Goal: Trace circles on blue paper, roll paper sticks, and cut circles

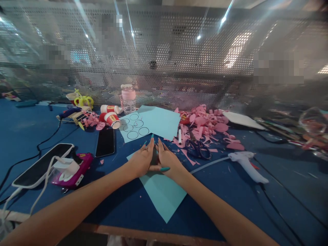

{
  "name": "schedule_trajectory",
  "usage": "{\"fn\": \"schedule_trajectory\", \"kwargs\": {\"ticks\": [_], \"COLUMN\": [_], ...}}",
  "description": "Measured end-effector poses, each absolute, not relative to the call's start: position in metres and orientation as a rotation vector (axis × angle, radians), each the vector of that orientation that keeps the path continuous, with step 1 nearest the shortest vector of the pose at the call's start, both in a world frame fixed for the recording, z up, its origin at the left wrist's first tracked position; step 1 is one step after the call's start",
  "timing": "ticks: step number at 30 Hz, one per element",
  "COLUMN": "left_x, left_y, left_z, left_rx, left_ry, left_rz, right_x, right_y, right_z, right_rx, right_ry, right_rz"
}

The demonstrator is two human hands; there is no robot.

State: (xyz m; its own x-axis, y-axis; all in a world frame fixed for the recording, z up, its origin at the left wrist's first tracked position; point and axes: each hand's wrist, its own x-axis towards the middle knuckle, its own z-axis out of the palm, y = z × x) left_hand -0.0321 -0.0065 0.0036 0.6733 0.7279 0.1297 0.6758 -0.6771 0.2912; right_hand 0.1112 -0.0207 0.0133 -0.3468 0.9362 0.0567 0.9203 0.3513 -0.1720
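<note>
My left hand (142,159) and my right hand (167,158) lie side by side on a light blue sheet of paper (161,194) at the middle of the blue table (230,198). Both hands have their fingers stretched forward and pressed flat on the sheet, thumbs meeting between them. Nothing is gripped in either hand. The far part of the sheet is hidden under my hands. Past my fingertips lies a second light blue sheet (160,121), and beside it another one with several black circles drawn on it (132,127).
Black scissors (197,148) and a white marker (179,136) lie among pink paper scraps (207,124) right of my hands. A white glue gun (246,163) rests further right. Two phones (105,141) (41,165), a magenta gadget (74,171), paper cups (112,119) and a pink-capped bottle (128,98) sit left. A perforated metal screen (164,61) closes the back.
</note>
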Motion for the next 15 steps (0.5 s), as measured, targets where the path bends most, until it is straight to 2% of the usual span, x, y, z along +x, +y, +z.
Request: {"fn": "schedule_trajectory", "kwargs": {"ticks": [15], "left_x": [-0.029], "left_y": [-0.016], "left_z": [0.009], "left_rx": [2.653], "left_ry": [1.171], "left_rz": [0.263], "right_x": [0.113], "right_y": [-0.019], "right_z": [-0.002], "right_rx": [-1.500], "right_ry": [-2.542], "right_rz": [0.059]}}
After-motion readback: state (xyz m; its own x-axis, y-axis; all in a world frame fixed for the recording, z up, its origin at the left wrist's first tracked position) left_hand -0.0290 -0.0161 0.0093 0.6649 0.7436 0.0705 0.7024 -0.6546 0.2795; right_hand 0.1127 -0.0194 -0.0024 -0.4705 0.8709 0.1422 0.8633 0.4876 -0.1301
